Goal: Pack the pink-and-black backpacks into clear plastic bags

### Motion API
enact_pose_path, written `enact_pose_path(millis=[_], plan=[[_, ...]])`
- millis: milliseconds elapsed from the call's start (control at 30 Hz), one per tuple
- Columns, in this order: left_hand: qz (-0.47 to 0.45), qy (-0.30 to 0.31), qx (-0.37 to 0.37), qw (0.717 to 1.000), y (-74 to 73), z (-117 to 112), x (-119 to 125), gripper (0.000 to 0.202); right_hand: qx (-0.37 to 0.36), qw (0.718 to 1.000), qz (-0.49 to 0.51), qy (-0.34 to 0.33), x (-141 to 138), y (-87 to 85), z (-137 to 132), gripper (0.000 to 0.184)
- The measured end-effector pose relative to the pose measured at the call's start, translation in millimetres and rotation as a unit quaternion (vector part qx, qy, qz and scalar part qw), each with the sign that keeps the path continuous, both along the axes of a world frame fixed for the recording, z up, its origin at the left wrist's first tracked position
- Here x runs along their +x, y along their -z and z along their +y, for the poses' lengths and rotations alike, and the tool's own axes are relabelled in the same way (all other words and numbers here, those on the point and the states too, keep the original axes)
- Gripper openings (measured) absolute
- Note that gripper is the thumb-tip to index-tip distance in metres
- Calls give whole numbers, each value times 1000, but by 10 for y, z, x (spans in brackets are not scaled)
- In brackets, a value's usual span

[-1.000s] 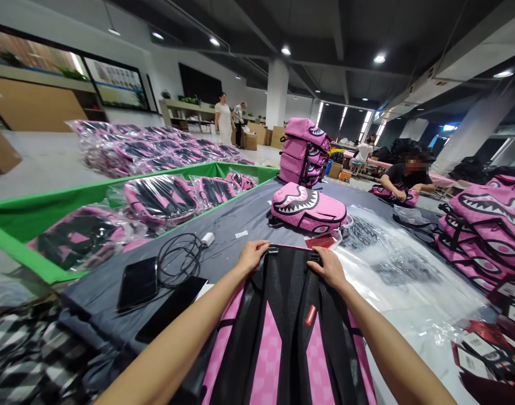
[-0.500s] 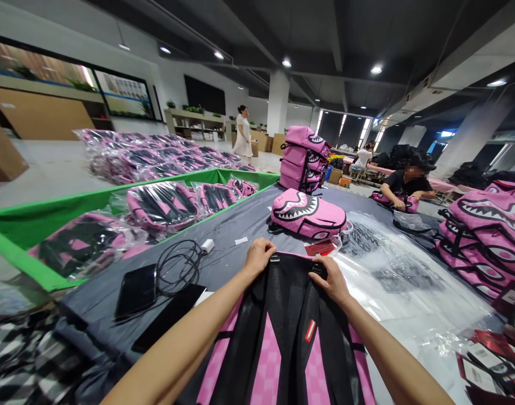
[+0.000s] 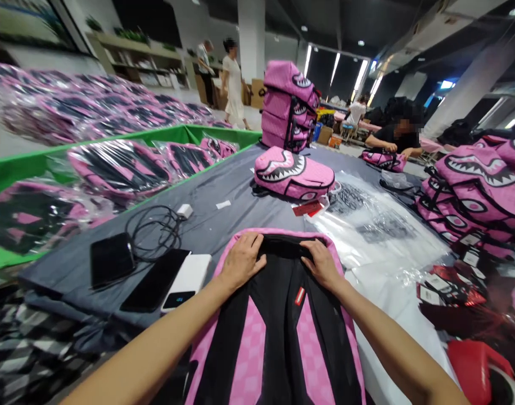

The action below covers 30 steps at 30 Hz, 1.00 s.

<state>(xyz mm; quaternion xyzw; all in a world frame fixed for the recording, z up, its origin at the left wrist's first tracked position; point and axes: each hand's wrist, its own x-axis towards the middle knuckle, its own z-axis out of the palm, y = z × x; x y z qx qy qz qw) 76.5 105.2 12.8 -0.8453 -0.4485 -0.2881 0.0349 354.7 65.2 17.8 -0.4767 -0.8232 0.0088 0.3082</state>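
Note:
A pink and black backpack (image 3: 278, 326) lies in front of me with its strap side up and its pink-rimmed top pointing away. My left hand (image 3: 244, 260) is closed on the upper left of its black back, fingers curled at the shoulder strap's top end. On the other side my right hand (image 3: 321, 265) grips the matching spot near the right strap. A small red label (image 3: 299, 296) shows on the right strap. Beyond the top edge lies another pink backpack (image 3: 293, 173) with a shark-mouth print and a red tag (image 3: 308, 208).
Left on the grey-covered table are a phone (image 3: 156, 281), a power bank (image 3: 188, 281), a dark device (image 3: 112, 260) and a coiled cable (image 3: 156, 230). A green-edged bin (image 3: 156, 135) holds bagged backpacks. Stacked backpacks (image 3: 480, 185), tags (image 3: 443, 284) and plastic bags (image 3: 367, 219) lie right.
The backpack's top has flattened outward, showing its pink rim. Both hands have shifted slightly, their fingers now further over the strap tops. My view has tilted down, and a second standing person shows at the back.

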Motion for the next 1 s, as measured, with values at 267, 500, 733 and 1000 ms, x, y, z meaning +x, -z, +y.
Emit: enact_pose_path(millis=[267,500,733,1000], plan=[[75,32,-208,975,45,432,153,26,-207,973,-89,59,8,72,629,31],[62,-65,-319,943,-313,735,495,78,-213,953,-151,152,-125,181,1196,40],[99,4,-336,937,-132,21,712,80,-145,968,-130,160,-149,206,1392,33],[45,-75,-241,967,140,287,824,58,-64,985,-108,119,-417,198,327,46]])
